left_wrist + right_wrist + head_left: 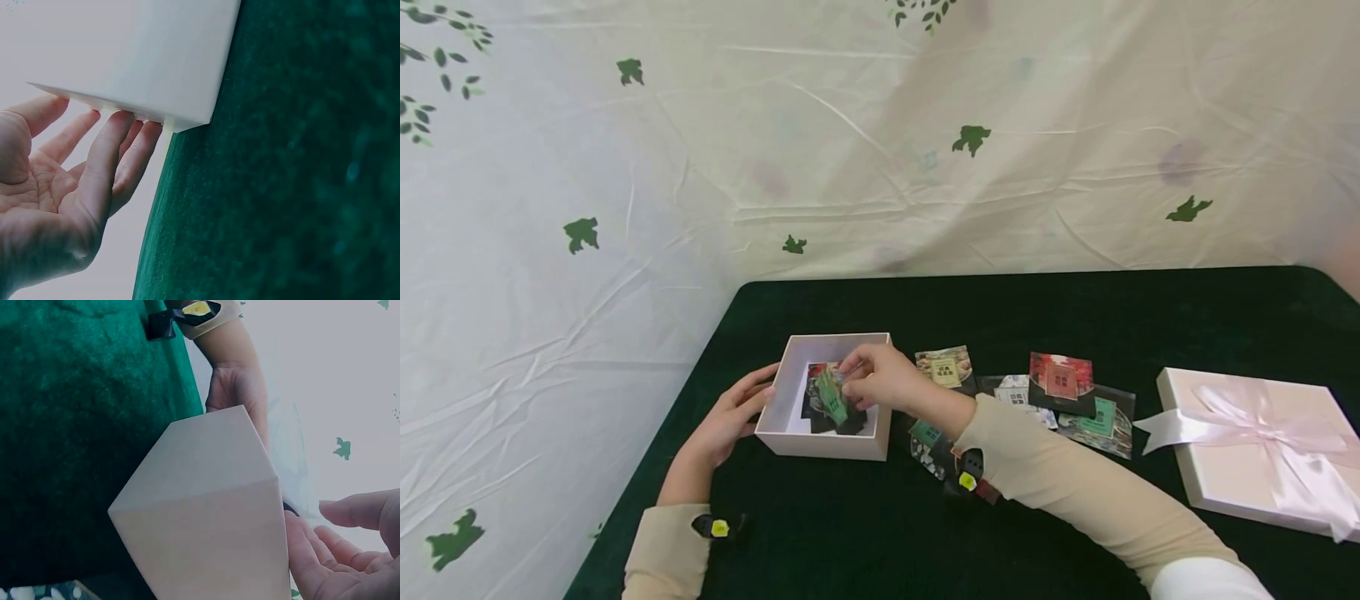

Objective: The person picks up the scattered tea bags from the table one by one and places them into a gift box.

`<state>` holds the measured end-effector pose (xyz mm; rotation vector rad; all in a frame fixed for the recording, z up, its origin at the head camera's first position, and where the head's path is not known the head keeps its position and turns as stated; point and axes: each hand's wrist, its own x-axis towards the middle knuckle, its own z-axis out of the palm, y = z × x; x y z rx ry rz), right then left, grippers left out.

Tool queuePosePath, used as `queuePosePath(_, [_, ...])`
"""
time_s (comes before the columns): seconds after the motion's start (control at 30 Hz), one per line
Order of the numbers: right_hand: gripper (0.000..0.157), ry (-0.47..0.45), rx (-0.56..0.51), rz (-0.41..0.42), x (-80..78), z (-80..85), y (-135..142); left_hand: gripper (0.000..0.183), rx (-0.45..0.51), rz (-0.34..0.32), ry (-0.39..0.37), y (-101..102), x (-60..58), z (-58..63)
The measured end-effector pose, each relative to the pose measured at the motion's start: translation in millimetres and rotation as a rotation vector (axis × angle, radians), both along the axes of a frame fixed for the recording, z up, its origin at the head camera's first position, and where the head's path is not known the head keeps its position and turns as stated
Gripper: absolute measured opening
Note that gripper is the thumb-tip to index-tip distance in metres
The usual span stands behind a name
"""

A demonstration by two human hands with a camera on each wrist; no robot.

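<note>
A pale pink open box (823, 446) stands on the dark green table, with small square printed packets lying inside. On top of them a green packet (831, 396) sits tilted. My right hand (880, 379) is over the box's right part, fingertips close to that packet. In the right wrist view the thumb and fingers (303, 550) are apart beside the box wall (219, 537), and a dark edge shows near them. My left hand (726, 421) rests against the box's left side. Its extended fingertips touch the outer wall (144, 56) in the left wrist view.
Several square packets lie right of the box, among them a red one (1062, 382), a green-labelled one (1101, 421) and a yellow-labelled one (943, 367). Some are partly under my right forearm. A pink lid with a ribbon bow (1262, 442) lies at the right.
</note>
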<state>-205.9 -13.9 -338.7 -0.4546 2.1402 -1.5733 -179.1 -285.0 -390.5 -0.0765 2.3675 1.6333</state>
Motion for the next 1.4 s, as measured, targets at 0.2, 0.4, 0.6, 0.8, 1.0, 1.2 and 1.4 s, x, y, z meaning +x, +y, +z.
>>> queuePosePath(0.2, [0.023,0.015,-0.017,0.019,-0.5,-2.3,6,0.058,0.004,0.012,-0.004,1,0.0,-0.1])
queuePosePath(0.4, [0.023,0.028,-0.002,0.037,1.9,0.2,12,0.058,0.003,0.010,-0.006,1,-0.3,-1.1])
queuePosePath(0.6, [0.023,0.044,0.015,0.024,4.8,3.1,20,0.057,0.008,0.009,-0.006,1,-0.5,0.7])
queuePosePath(0.8, [0.024,0.107,0.032,0.037,7.0,6.8,31,0.059,0.001,-0.001,-0.003,1,0.2,1.7])
queuePosePath(1.0, [0.021,0.134,0.051,0.028,7.7,9.1,43,0.062,-0.003,-0.002,-0.002,0,1.5,2.4])
queuePosePath(1.2, [0.024,0.187,0.083,0.018,6.1,9.8,60,0.061,-0.002,-0.010,0.010,0,0.6,1.9])
queuePosePath(1.4, [0.021,0.215,0.114,-0.007,8.2,12.4,77,0.062,-0.001,-0.014,0.003,0,1.8,1.6])
